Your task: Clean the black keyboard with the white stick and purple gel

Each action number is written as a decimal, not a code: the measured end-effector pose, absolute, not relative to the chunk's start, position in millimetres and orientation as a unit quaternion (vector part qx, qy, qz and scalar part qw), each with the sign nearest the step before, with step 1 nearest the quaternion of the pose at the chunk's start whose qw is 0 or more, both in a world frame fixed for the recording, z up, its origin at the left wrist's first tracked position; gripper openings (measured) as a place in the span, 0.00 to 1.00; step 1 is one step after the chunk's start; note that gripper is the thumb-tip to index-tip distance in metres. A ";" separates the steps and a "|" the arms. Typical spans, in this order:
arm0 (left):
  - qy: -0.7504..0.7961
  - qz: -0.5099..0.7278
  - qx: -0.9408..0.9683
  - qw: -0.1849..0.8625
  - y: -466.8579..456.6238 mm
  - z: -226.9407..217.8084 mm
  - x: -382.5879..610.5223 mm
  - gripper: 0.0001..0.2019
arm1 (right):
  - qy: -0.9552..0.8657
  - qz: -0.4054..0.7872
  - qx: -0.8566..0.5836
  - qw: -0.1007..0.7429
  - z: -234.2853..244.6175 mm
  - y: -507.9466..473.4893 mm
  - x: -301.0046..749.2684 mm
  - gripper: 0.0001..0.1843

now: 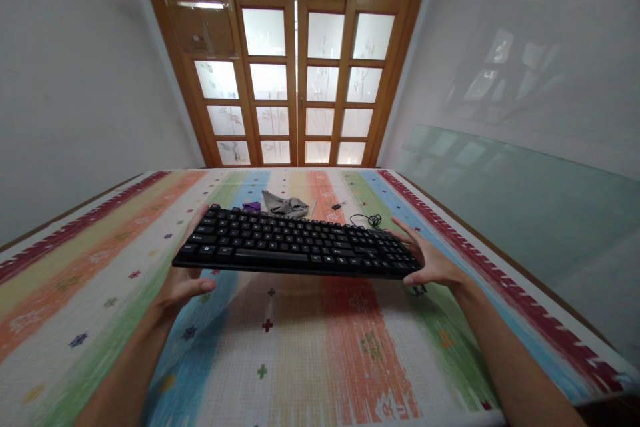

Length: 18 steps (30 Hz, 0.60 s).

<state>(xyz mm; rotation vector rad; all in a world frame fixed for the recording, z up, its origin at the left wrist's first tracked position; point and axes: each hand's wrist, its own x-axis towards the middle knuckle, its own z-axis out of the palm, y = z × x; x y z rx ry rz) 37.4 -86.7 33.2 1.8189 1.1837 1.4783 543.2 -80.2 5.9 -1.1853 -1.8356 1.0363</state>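
Observation:
A black computer keyboard (295, 240) is held up between both hands over a striped cloth, its keys toward me and its left end slightly higher. My left hand (183, 280) grips the left end, thumb below the front edge and the other fingers mostly hidden behind. At the right end, my right hand (425, 257) has its thumb at the lower corner and fingers along the side and back. Behind the keyboard lie a grey cloth (285, 204), a purple piece (251, 206), a small black item (339, 206) and a coiled black cable (374, 220).
The table is covered by a colourful striped tablecloth (300, 360). Beyond its far edge stand wooden doors (297, 80) with frosted panes. White walls rise on both sides, and a pale glass panel (500, 213) leans along the right one.

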 end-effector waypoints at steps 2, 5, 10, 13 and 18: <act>0.442 0.537 0.694 0.188 -83.6 33.4 37.4 0.58 | -0.708 0.403 -0.463 0.350 6.1 -80.5 541.4 0.80; 0.473 0.553 0.685 0.047 -76.2 30.5 40.5 0.54 | -0.704 0.420 -0.457 0.345 9.8 -82.8 532.0 0.79; 0.516 0.583 0.628 -0.006 -68.0 20.2 39.3 0.37 | -0.684 0.449 -0.458 0.349 17.2 -91.8 506.8 0.66; 0.510 0.623 0.593 0.016 -66.9 17.3 37.6 0.36 | -0.662 0.450 -0.443 0.404 19.4 -97.0 495.9 0.52; 0.552 0.657 0.504 0.102 -64.6 14.7 46.3 0.33 | -0.671 0.339 -0.460 0.471 17.2 -97.3 482.4 0.39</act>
